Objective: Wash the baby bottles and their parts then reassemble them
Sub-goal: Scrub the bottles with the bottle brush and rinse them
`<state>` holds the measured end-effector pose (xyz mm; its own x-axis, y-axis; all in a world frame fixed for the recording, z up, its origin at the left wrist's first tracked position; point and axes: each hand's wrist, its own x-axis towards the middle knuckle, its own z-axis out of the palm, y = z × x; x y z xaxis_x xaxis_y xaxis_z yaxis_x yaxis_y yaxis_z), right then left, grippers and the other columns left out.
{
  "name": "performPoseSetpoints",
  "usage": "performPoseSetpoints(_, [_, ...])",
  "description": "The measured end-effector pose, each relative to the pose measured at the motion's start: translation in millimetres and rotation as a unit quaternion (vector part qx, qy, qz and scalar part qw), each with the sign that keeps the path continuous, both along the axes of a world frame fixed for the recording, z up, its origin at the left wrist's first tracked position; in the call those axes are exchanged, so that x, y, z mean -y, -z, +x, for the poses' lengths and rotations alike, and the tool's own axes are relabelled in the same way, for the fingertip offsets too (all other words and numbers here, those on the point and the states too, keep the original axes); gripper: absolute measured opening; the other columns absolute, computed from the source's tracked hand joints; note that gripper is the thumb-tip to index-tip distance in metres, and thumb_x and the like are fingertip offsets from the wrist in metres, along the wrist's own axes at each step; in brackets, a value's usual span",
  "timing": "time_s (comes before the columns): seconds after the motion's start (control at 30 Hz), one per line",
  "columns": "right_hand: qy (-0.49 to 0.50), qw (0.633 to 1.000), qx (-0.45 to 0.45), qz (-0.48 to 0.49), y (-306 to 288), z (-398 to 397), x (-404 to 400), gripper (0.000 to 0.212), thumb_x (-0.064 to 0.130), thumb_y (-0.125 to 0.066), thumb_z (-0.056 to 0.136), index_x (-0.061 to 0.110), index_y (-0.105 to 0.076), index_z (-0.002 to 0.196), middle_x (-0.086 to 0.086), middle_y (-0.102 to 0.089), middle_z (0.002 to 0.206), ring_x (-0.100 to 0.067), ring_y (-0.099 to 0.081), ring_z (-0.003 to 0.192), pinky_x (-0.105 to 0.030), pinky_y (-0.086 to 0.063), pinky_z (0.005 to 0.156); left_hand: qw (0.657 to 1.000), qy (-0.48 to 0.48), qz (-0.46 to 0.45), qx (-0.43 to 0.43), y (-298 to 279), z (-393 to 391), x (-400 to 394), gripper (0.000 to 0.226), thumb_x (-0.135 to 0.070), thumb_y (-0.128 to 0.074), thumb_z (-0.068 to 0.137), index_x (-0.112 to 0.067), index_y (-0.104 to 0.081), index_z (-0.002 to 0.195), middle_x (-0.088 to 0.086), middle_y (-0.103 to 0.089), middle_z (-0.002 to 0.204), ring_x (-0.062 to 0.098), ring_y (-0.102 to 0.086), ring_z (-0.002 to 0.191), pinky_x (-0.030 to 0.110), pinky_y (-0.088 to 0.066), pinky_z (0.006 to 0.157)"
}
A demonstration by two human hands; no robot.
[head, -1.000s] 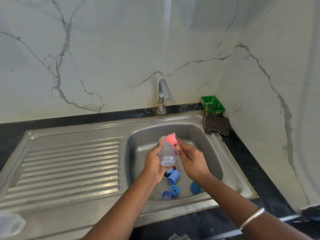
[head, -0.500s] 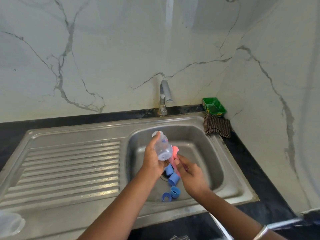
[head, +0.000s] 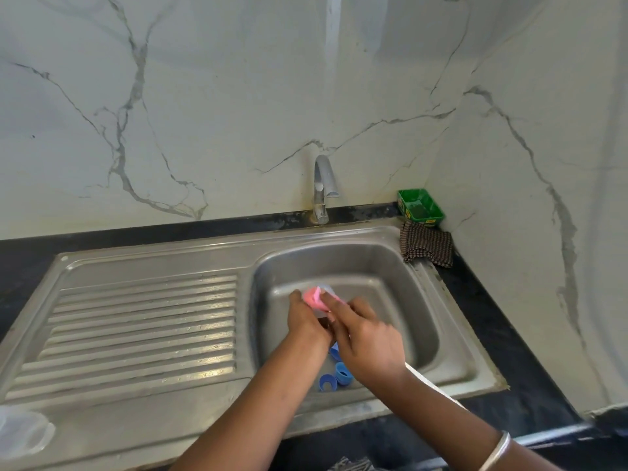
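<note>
Over a stainless-steel sink basin [head: 401,266], a person's left hand [head: 307,322] curls its grip around a small translucent plastic baby bottle [head: 331,295], while the right hand [head: 368,341] pinches a soft pink sponge [head: 313,296] against the bottle's open end. Motion blurs both. Round blue plastic bottle parts [head: 334,375] lie on the basin floor beneath the wrists. A curved chrome faucet [head: 321,188] stands behind; a checked cloth [head: 427,248] and green tray [head: 420,205] sit on the dark surface [head: 482,300].
</note>
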<state>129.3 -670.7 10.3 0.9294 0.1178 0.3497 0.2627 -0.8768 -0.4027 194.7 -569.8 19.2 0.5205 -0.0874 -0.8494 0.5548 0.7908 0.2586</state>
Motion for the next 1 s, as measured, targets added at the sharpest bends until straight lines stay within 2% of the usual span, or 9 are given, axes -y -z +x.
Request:
performPoseSetpoints(0.07, [-0.01,0.999,0.022,-0.027,4.6,-3.2,9.1,0.042,0.041,-0.044,0.093,0.046,-0.049,0.134,0.011,-0.058,0.089,-0.015,-0.058,0.049,-0.028,-0.043,0.034,1.0,0.002,0.005,-0.001,-0.4,0.1,-2.9,0.054,-0.055,-0.056,0.093,-0.001,-0.058,0.099,0.02,-0.063,0.091,0.032,-0.064,0.075,0.031,-0.057,0.058])
performPoseSetpoints(0.13, [0.011,0.999,0.023,-0.033,4.2,-0.7,16.8,0.04,0.043,-0.044,0.092,0.046,-0.052,0.132,0.011,-0.059,0.088,-0.017,-0.059,0.049,-0.029,-0.045,0.035,1.0,0.01,0.023,0.007,2.4,-1.5,-4.1,0.049,-0.052,-0.053,0.096,-0.003,-0.058,0.097,0.014,-0.061,0.076,0.022,-0.058,0.051,0.019,-0.046,0.037])
performPoseSetpoints(0.2, [0.035,0.999,0.014,-0.025,0.4,5.0,17.5,0.04,0.046,-0.041,0.093,0.046,-0.053,0.131,0.01,-0.058,0.086,-0.019,-0.06,0.05,-0.03,-0.046,0.037,0.999,0.025,0.031,0.016,4.5,-3.5,-3.8,0.048,-0.052,-0.053,0.096,-0.004,-0.06,0.093,0.01,-0.059,0.068,0.016,-0.051,0.038,0.015,-0.041,0.033])
performPoseSetpoints(0.4, [0.003,1.0,0.012,-0.026,-0.2,-0.4,12.7,0.04,0.044,-0.043,0.093,0.045,-0.056,0.131,0.011,-0.056,0.086,-0.016,-0.058,0.051,-0.03,-0.046,0.035,0.998,0.041,0.049,0.015,2.2,0.1,-11.1,0.046,-0.051,-0.059,0.092,-0.005,-0.054,0.086,0.008,-0.053,0.055,0.014,-0.043,0.025,0.013,-0.036,0.03])
performPoseSetpoints(0.5, [0.037,0.999,0.002,-0.036,6.9,-3.2,21.7,0.037,0.044,-0.045,0.093,0.046,-0.057,0.128,0.011,-0.058,0.086,-0.015,-0.058,0.047,-0.025,-0.04,0.035,0.995,0.076,0.053,0.034,6.5,-4.2,-11.7,0.047,-0.052,-0.06,0.092,-0.005,-0.058,0.089,0.008,-0.057,0.055,0.016,-0.053,0.036,0.018,-0.045,0.036])
performPoseSetpoints(0.6, [0.068,0.996,-0.053,-0.03,12.0,-1.7,28.9,0.039,0.042,-0.047,0.099,0.052,-0.047,0.137,0.011,-0.057,0.091,-0.017,-0.062,0.059,-0.026,-0.04,0.045,0.983,0.113,0.121,0.074,18.7,-4.5,-14.3,0.045,-0.054,-0.06,0.091,-0.011,-0.061,0.104,0.013,-0.069,0.089,0.024,-0.068,0.075,0.033,-0.058,0.06])
performPoseSetpoints(0.67, [0.073,0.991,-0.11,0.015,15.5,3.3,34.7,0.041,0.042,-0.043,0.102,0.057,-0.039,0.14,0.011,-0.056,0.099,-0.019,-0.064,0.075,-0.031,-0.048,0.057,0.966,0.135,0.194,0.103,26.1,-2.0,-18.9,0.04,-0.054,-0.061,0.091,-0.017,-0.06,0.107,0.013,-0.069,0.105,0.03,-0.07,0.093,0.04,-0.06,0.065])
performPoseSetpoints(0.87, [0.027,0.981,-0.166,0.1,15.3,25.1,45.7,0.046,0.041,-0.042,0.104,0.068,-0.029,0.14,0.002,-0.059,0.104,-0.021,-0.064,0.089,-0.036,-0.054,0.076,0.897,0.244,0.328,0.165,30.9,-3.4,-22.6,0.038,-0.049,-0.073,0.081,-0.023,-0.062,0.107,0.008,-0.07,0.105,0.026,-0.07,0.094,0.037,-0.058,0.064])
performPoseSetpoints(1.0, [-0.01,0.981,-0.169,0.099,16.4,41.2,57.2,0.046,0.04,-0.045,0.103,0.067,-0.033,0.138,0.007,-0.054,0.098,-0.016,-0.062,0.087,-0.035,-0.053,0.079,0.817,0.309,0.43,0.227,31.9,-4.9,-7.1,0.036,-0.047,-0.079,0.075,-0.021,-0.064,0.096,0.003,-0.072,0.086,0.018,-0.068,0.072,0.031,-0.051,0.058])
